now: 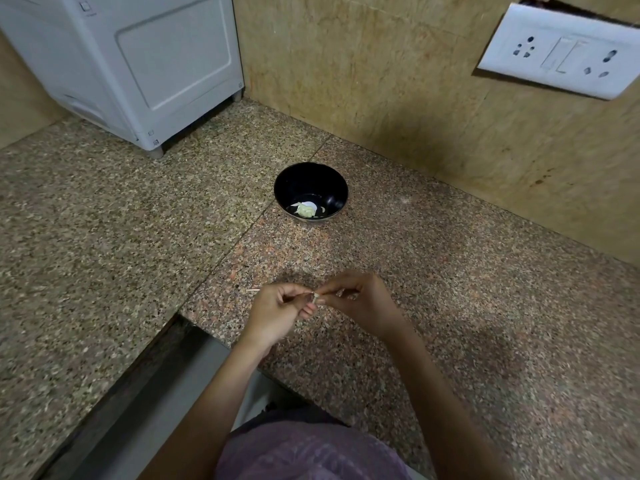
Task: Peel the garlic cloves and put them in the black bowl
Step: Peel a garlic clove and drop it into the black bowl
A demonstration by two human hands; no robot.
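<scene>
While they meet low in mid-frame, the left hand and right hand each pinch one small garlic clove in a fingertip grip, seemingly to pull its skin apart, above the counter, whose black bowl at centre frame holds peeled cloves.

Both hands, left hand and right hand, pinch a garlic clove near the black bowl.
</scene>
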